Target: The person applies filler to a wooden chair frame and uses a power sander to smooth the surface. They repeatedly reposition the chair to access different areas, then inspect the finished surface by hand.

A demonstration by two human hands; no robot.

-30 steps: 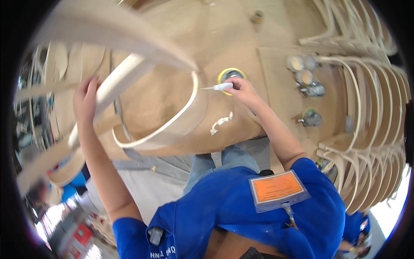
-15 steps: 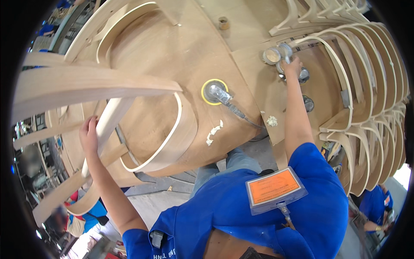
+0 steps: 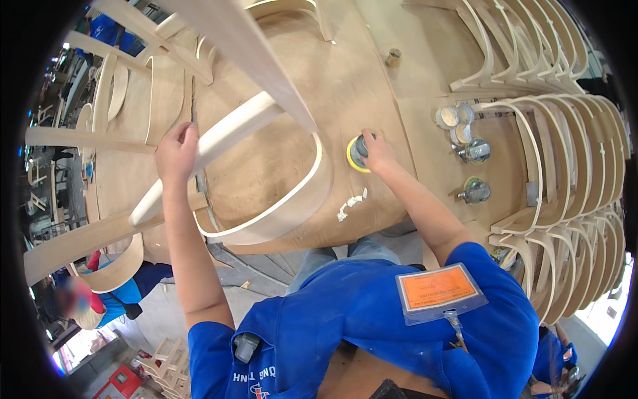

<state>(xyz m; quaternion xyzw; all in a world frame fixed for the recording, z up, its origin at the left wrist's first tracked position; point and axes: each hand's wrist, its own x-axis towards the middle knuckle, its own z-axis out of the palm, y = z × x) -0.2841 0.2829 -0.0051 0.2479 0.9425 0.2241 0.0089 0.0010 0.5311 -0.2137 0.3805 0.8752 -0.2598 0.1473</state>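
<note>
A pale wooden chair frame (image 3: 226, 133) with a curved band stands tilted on the brown-covered bench in front of me. My left hand (image 3: 177, 153) is at its round rail, fingers curled against the wood, partly hidden. To the right, my right hand (image 3: 377, 151) is wrapped over the body of a sander (image 3: 357, 154) with a yellow-rimmed round pad. The sander rests on the bench covering beside the curved band. Small white scraps (image 3: 351, 205) lie nearer to me.
Round tins (image 3: 446, 118) and two more power tools (image 3: 474, 193) stand at the right. Stacked curved wooden frames (image 3: 551, 153) fill the right side. A small cup (image 3: 393, 57) stands farther back. A person in blue (image 3: 116, 302) is at the lower left.
My right hand has left the tins and tools at the right and now grasps the sander. The chair frame has shifted and turned, with my left hand still at its rail.
</note>
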